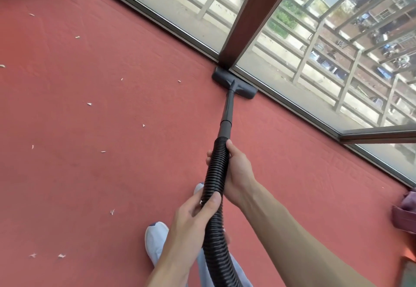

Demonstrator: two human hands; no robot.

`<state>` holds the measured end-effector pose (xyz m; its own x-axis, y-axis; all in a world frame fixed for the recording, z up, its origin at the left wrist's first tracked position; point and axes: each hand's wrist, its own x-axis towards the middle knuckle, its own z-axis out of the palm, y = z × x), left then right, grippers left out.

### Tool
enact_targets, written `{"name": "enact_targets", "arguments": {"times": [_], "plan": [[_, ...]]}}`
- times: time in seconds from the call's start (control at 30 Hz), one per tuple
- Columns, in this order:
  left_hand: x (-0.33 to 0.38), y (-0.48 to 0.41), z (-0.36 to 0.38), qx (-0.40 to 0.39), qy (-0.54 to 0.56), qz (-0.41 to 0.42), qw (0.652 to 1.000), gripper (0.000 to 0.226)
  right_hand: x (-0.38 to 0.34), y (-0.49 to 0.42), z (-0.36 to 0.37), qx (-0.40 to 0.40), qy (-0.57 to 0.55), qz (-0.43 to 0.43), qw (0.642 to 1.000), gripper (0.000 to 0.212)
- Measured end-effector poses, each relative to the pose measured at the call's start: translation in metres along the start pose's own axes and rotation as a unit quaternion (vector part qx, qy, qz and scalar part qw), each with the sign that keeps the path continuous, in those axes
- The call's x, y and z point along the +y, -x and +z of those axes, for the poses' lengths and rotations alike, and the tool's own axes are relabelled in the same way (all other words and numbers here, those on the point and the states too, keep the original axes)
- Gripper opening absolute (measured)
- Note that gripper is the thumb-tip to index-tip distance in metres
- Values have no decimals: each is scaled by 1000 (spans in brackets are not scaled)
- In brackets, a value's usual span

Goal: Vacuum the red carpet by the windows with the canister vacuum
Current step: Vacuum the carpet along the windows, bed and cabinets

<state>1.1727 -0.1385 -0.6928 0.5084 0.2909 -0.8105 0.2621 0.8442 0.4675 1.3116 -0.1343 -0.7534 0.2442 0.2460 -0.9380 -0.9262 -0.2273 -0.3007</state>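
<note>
The person's left hand [198, 214] clasps the black ribbed hose [215, 196] nearest the body; the right hand [236, 169] grips it higher. From there the wand [227, 115] runs straight ahead to the floor head [234, 83], apparently touching the window frame [258, 16]. Paper scraps [89, 104] dot the red carpet [112, 61] leftward.

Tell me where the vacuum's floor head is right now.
In the head view the floor head sits upper centre on the red carpet, pressed against the window track at the foot of the brown window post.
</note>
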Motion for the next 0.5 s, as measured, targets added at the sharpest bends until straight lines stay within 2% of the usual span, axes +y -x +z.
{"name": "enact_targets", "arguments": {"times": [0.03, 0.13, 0.23, 0.33, 0.5], "plan": [[1, 5, -1, -20, 5, -1, 1000, 19, 1, 5, -3, -6, 0, 2, 1000, 27], [3, 19, -3, -89, 28, 3, 996, 33, 0, 25, -10, -47, -4, 15, 999, 31], [1, 27, -4, -113, 28, 1, 993, 44, -1, 41, -15, -66, -11, 18, 998, 33], [-2, 29, -5, -112, 19, -2, 994, 48, 2, 44, -15, -61, -6, 21, 998, 35], [-4, 25, -6, -46, 14, -22, 999, 27, 6, 26, -7, 7, 44, 10, 999, 30]]}}
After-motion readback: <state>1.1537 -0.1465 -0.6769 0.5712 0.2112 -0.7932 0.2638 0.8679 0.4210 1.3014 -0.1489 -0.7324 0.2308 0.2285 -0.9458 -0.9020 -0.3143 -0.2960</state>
